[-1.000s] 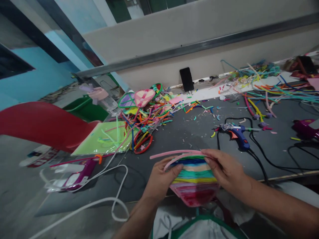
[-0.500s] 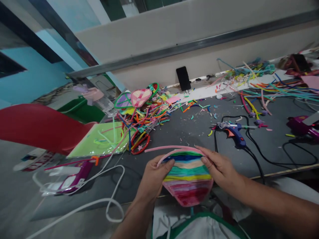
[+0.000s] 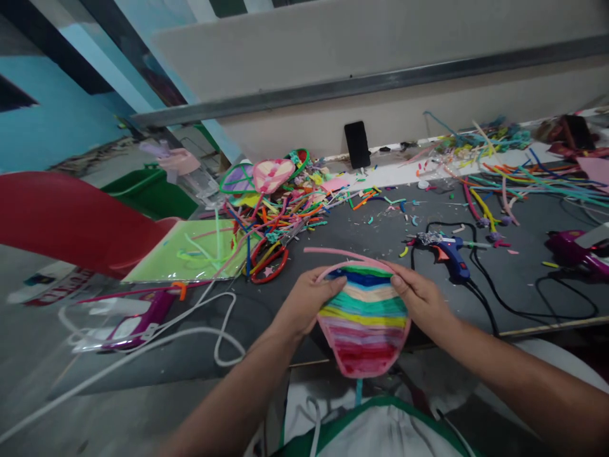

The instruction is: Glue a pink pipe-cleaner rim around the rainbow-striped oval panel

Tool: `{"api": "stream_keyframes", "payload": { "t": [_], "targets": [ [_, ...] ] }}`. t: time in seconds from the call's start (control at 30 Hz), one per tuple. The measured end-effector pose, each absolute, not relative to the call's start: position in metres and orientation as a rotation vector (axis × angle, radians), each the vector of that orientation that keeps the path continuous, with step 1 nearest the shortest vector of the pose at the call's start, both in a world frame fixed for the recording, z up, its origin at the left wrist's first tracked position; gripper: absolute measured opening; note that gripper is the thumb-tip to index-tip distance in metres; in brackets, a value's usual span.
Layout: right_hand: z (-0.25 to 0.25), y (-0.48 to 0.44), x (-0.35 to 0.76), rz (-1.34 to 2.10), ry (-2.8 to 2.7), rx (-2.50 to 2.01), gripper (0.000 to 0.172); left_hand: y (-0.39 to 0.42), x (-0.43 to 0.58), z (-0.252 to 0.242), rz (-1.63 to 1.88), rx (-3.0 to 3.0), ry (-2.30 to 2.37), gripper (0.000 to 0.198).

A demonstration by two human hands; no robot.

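Between my two hands is a striped pipe-cleaner panel (image 3: 365,317), with bands of green, blue, peach, teal, yellow, pink and red inside a pink border. My left hand (image 3: 311,301) is closed on its upper left edge, thumb on the front. On the upper right edge, my right hand (image 3: 416,295) pinches the panel, close to a pink pipe cleaner (image 3: 337,252) whose loose end sticks out leftward above the rim. A short teal stem (image 3: 359,391) hangs below the panel. The fingers behind the panel are hidden.
A blue glue gun (image 3: 450,254) with a black cord lies to the right, a purple one (image 3: 578,251) beyond it. Red-handled scissors (image 3: 269,263) rest by a heap of pipe cleaners (image 3: 290,216). A white cable (image 3: 157,343) crosses the left side. A phone (image 3: 356,145) leans on the wall.
Both hands and the panel have shifted slightly up and to the right in view. The panel now faces me more fully, and its pink loose end has risen farther from the rim.
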State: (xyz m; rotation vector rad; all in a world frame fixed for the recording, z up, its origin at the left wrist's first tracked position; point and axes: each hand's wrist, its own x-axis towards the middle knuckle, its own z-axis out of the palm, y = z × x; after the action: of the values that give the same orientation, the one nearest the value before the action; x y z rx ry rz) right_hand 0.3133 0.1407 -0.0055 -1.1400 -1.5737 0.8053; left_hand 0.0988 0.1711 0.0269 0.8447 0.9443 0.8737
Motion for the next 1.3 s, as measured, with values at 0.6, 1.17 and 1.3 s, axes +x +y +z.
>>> {"api": "stream_keyframes", "payload": {
  "t": [0.6, 1.17, 1.3],
  "targets": [
    [0.02, 0.136, 0.329, 0.595, -1.725, -1.201, 0.052, 0.189, 0.103, 0.036, 0.763, 1.1, 0.95, 0.038],
    [0.038, 0.115, 0.332, 0.175, -1.924, -1.064, 0.043, 0.151, 0.094, 0.059, 0.928, 1.759, 0.851, 0.03],
    [0.036, 0.106, 0.335, 0.177, -2.021, -0.949, 0.048, 0.131, 0.09, 0.069, 0.894, 1.917, 0.855, 0.032]
  ]
}}
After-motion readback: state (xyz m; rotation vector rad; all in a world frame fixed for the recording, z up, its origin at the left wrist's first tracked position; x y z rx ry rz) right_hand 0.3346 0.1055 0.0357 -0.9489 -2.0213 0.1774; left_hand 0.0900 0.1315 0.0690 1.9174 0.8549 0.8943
